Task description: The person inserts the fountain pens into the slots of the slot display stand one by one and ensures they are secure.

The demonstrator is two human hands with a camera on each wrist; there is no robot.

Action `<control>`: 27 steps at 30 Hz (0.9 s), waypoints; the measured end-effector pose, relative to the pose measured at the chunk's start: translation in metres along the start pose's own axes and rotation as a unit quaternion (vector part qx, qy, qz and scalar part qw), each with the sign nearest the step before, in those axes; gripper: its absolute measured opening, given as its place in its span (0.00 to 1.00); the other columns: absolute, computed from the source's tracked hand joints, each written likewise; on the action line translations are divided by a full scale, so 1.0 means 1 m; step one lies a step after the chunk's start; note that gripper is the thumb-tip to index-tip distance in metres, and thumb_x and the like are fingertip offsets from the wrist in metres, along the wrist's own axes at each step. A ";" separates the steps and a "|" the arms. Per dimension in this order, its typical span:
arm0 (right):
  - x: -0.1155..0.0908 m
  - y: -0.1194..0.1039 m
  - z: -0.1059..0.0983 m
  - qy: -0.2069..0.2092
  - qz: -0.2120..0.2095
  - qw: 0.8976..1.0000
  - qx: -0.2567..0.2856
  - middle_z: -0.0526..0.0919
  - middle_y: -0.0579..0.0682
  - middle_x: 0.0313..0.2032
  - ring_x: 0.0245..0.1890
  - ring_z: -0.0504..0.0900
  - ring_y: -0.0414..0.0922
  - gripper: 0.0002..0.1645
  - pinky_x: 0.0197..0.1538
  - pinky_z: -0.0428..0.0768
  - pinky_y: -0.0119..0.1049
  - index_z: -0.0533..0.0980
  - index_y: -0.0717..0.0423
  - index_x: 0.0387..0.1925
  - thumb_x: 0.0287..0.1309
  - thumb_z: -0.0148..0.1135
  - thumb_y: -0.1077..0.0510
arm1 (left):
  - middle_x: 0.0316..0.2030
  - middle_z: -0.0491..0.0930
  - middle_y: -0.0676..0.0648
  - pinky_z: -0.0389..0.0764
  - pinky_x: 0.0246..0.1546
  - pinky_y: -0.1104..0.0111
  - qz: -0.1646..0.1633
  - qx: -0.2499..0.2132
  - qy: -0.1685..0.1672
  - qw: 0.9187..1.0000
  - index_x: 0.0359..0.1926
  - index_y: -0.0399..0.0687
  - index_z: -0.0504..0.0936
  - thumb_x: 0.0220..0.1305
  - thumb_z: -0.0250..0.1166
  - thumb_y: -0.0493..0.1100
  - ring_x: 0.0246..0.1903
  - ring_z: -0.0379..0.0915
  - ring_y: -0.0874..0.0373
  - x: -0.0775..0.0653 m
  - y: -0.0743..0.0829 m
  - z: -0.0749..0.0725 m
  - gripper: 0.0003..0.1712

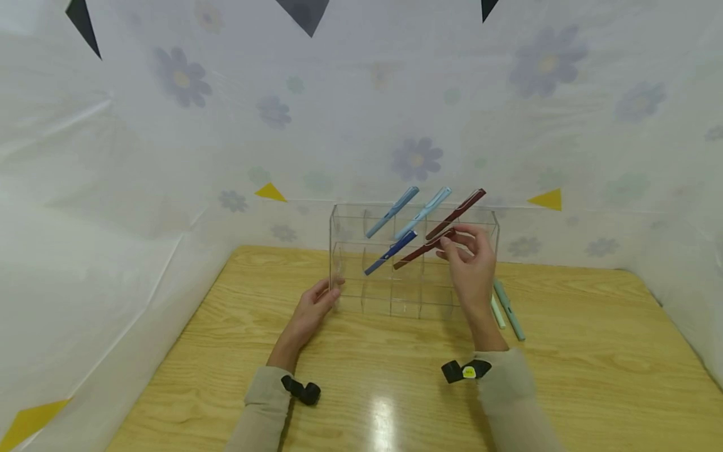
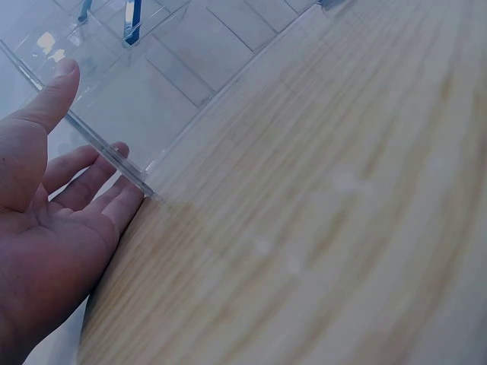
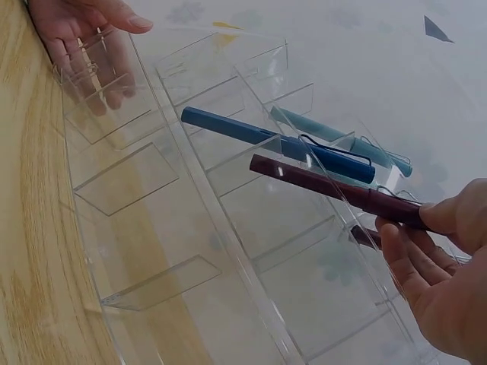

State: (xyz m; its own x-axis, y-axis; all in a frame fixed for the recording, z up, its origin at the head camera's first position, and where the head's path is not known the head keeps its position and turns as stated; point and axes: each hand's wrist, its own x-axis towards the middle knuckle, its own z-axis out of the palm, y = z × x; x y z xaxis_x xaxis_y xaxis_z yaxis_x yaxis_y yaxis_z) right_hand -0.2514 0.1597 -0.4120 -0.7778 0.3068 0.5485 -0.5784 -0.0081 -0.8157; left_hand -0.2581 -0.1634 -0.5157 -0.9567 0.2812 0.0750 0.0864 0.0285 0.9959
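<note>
Head view shows a wooden table [image 1: 350,376], and on it stands a clear rack [image 1: 407,285] with several levels and small dividers. For good work, I think the rack should stay steady and the pen should come down at the same slant as its neighbours, without knocking them.

The left hand [image 1: 312,307] is at the left end of the rack, thumb and fingers spread wide about the edge; how firmly it presses, I cannot tell. The right hand [image 1: 473,263] pinches the dark red pen [image 1: 418,252] near its clip end, with thumb and fingers almost closed together. This pen is at the middle level, tilted, beside the dark blue pen [image 1: 391,253]; whether its lower end already rests, I cannot tell. A light hold seems enough, opened only when the pen has support. Above lie three more pens; to the right, two green pens [image 1: 509,310] lie on the table.
</note>
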 end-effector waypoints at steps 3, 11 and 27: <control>0.000 -0.009 0.005 -0.015 -0.009 1.000 -0.022 0.81 0.73 0.45 0.35 0.89 0.50 0.19 0.38 0.86 0.39 0.73 0.76 0.56 0.65 0.63 0.74 | 0.72 0.69 0.44 0.69 0.66 0.50 -0.001 0.001 0.000 1.000 0.73 0.46 0.72 0.78 0.60 0.52 0.73 0.59 0.50 0.000 0.000 0.000 0.29; 0.000 -0.019 0.011 -0.041 -0.010 0.996 -0.083 0.83 0.74 0.45 0.38 0.85 0.69 0.17 0.35 0.86 0.34 0.74 0.77 0.53 0.64 0.63 0.76 | 0.71 0.70 0.46 0.72 0.62 0.54 -0.005 -0.002 0.002 1.000 0.72 0.48 0.73 0.77 0.60 0.52 0.72 0.61 0.51 -0.001 0.001 0.000 0.28; 0.006 -0.003 -0.003 -0.041 -0.014 0.965 -0.258 0.89 0.60 0.36 0.36 0.89 0.54 0.17 0.36 0.77 0.17 0.78 0.64 0.52 0.64 0.70 0.65 | 0.71 0.71 0.46 0.71 0.63 0.53 -0.007 -0.005 -0.001 1.000 0.75 0.42 0.68 0.77 0.60 0.52 0.73 0.61 0.52 0.001 0.000 -0.001 0.32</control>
State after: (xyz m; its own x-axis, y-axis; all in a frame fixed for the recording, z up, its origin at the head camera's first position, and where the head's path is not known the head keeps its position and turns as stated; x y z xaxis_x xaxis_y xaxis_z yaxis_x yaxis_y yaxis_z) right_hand -0.2539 0.1642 -0.4062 -0.7930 0.2245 0.5664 -0.4156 0.4803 -0.7724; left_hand -0.2596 -0.1635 -0.5156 -0.9574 0.2825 0.0604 0.0697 0.0231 0.9973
